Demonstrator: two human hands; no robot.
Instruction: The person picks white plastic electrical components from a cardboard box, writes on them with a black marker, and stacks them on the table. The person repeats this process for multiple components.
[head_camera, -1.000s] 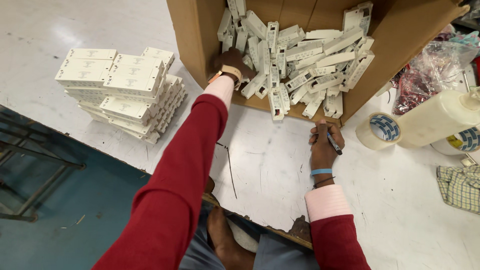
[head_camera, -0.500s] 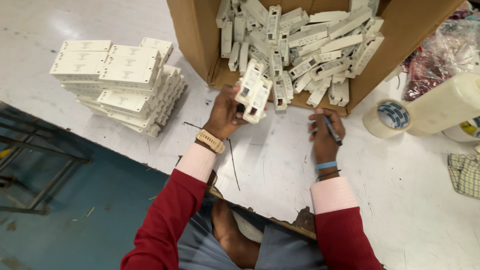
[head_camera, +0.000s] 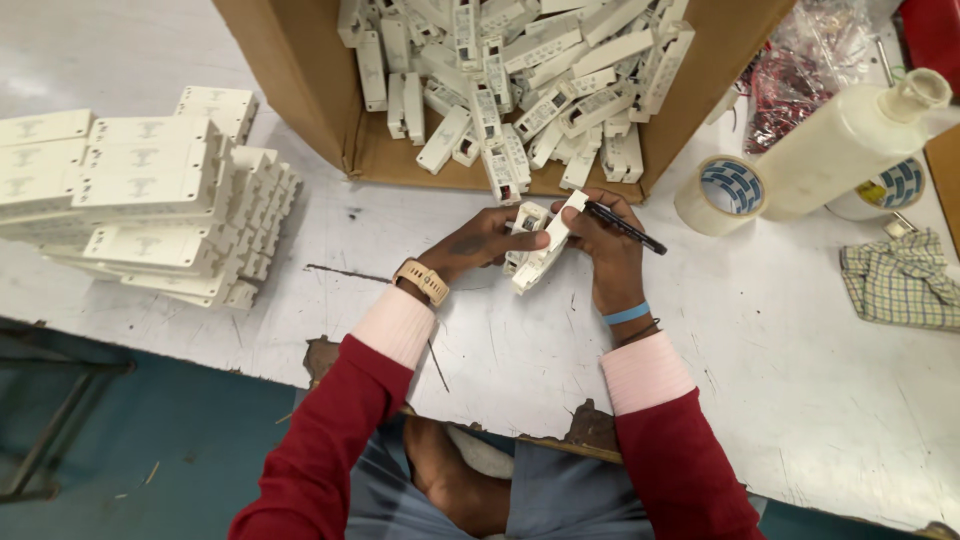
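My left hand (head_camera: 480, 245) grips a few white plastic housings (head_camera: 535, 250) just above the white table (head_camera: 780, 360), a tan watch on its wrist. My right hand (head_camera: 605, 250) touches the same bundle from the right and pinches a black pen (head_camera: 622, 227) between its fingers; a blue band circles that wrist. Directly behind both hands a cardboard box (head_camera: 300, 90) lies open on its side, with several loose white housings (head_camera: 520, 80) spilling toward its mouth.
A tall stack of white housings (head_camera: 150, 200) stands at the left. At the right are a roll of tape (head_camera: 718, 192), a cream plastic bottle (head_camera: 850, 140) lying tilted, a checked cloth (head_camera: 900, 280) and a clear bag with red parts (head_camera: 800, 90). The table's near edge is chipped.
My left hand pulled out of the box with white housings and came down toward the table. My right hand, holding the pen, moved in to meet the bundle.
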